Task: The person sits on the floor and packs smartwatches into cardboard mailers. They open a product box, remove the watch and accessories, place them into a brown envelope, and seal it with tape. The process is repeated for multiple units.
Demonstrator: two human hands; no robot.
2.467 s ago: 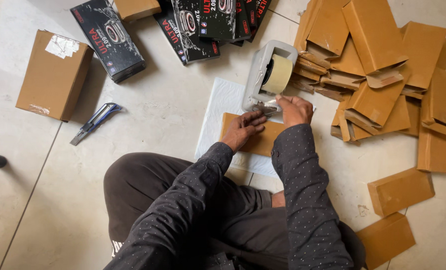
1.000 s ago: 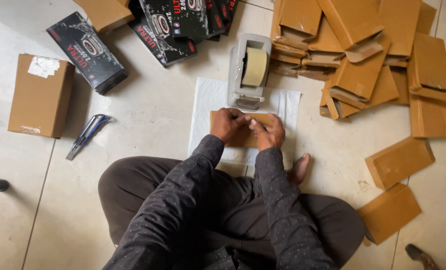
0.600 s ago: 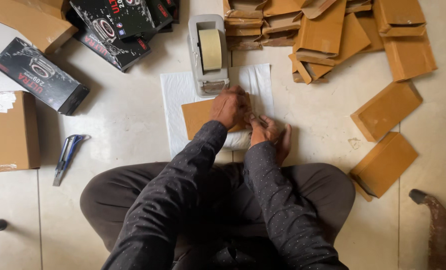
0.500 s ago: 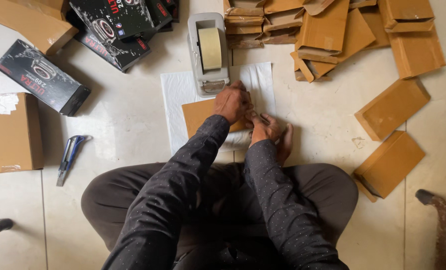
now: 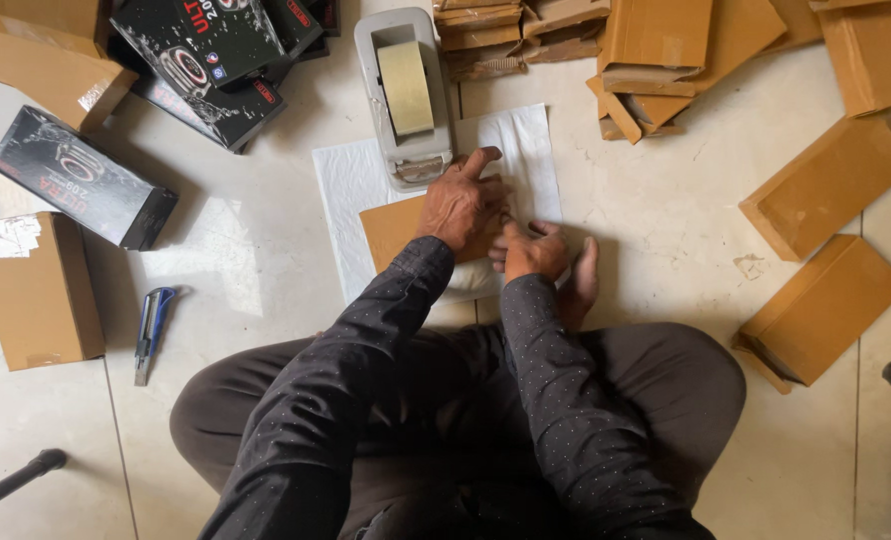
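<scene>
You get bright, even daylight across the pale tiled floor [image 5: 666, 230], with a soft glare patch at centre left. Shadows are short and faint beside the brown boxes [image 5: 826, 185]. Focus is sharp throughout; the frame edges bend slightly outward.

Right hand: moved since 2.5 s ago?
Yes. The right hand was up at the tape dispenser; now it is nearer the person, at the small brown box's near edge.
</scene>
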